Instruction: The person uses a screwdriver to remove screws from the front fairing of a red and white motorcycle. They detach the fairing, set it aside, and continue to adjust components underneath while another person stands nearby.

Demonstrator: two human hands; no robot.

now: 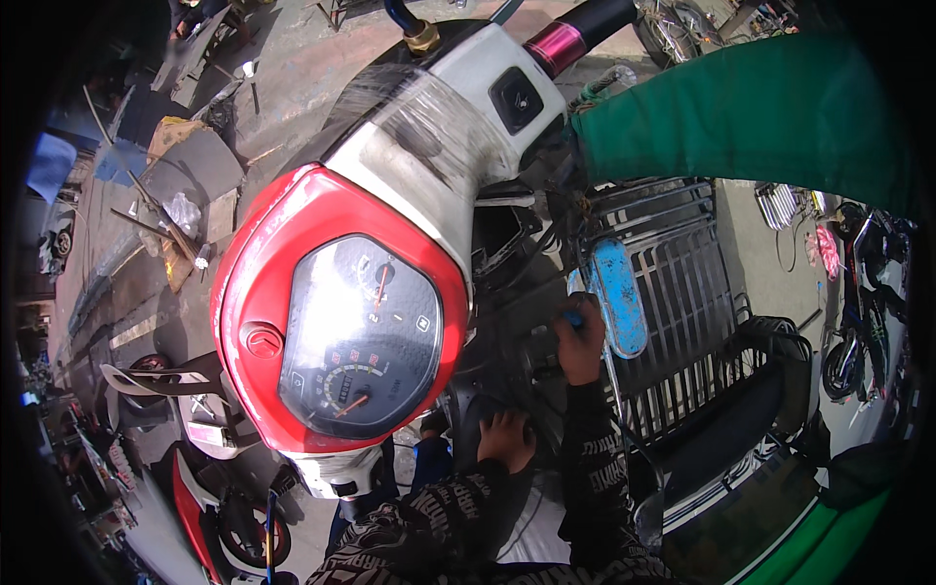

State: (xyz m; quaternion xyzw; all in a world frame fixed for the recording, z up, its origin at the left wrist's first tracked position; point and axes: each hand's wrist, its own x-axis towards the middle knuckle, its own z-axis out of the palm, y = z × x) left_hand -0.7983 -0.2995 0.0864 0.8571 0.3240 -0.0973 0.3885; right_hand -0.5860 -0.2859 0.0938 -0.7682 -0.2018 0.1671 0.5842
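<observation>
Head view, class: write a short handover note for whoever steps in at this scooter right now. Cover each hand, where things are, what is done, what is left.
Left hand: resting low in the dark opening below the handlebar; holding nothing visible.
Right hand: gripping a blue-handled tool beside the blue plate on the metal rack.
Red instrument cluster: tilted up, wiring exposed beneath.
Done: front cover appears open.
Left: work inside the opening; its extent cannot be told.

Bright daylight falls on a grey concrete floor (pixel 322 68) strewn with metal scraps (pixel 175 219) and flat boards at the upper left. Parked motorcycles (pixel 858 322) stand at the right edge, and a red scooter (pixel 210 507) stands at the lower left.
</observation>
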